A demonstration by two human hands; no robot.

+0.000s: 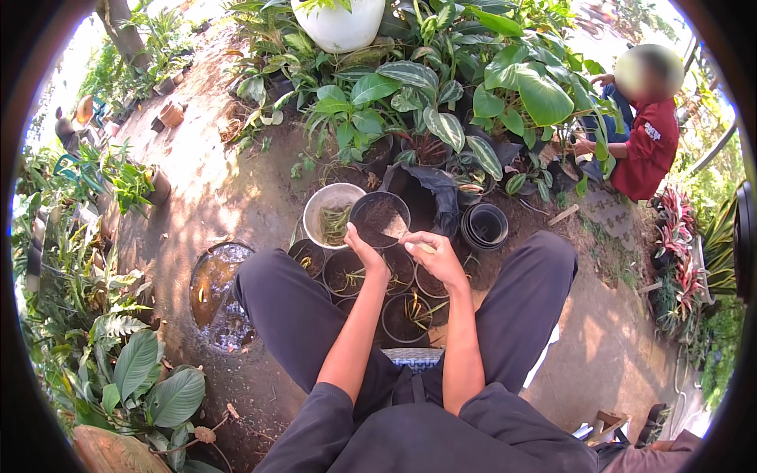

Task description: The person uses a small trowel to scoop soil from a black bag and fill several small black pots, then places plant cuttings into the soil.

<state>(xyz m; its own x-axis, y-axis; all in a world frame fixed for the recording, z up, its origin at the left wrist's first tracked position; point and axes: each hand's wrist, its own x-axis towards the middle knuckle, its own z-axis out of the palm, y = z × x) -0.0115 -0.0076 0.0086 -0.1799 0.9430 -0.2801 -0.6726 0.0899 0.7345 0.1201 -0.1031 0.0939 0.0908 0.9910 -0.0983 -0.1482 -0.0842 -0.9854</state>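
Note:
My right hand (434, 257) is closed round the handle of a small trowel (395, 227), whose blade is in a black plastic pot (408, 208) partly filled with dark soil (378, 214). At that pot's near left edge is my left hand (368, 253); its fingers are partly hidden, so its grip is unclear. Touching the pot on the left stands a white bucket (311, 220) with green plant cuttings (335, 224) inside. Several pots of soil with small, thin-leaved plants, one of them a nearer black pot (405, 319), stand between my knees.
Stacked empty black pots (485, 226) stand right of the soil pot, near a black plastic bag (440, 195). Dense potted foliage (437, 118) lies ahead. A water-filled basin (220, 295) is by my left knee. A person in a red shirt (653, 148) crouches at far right.

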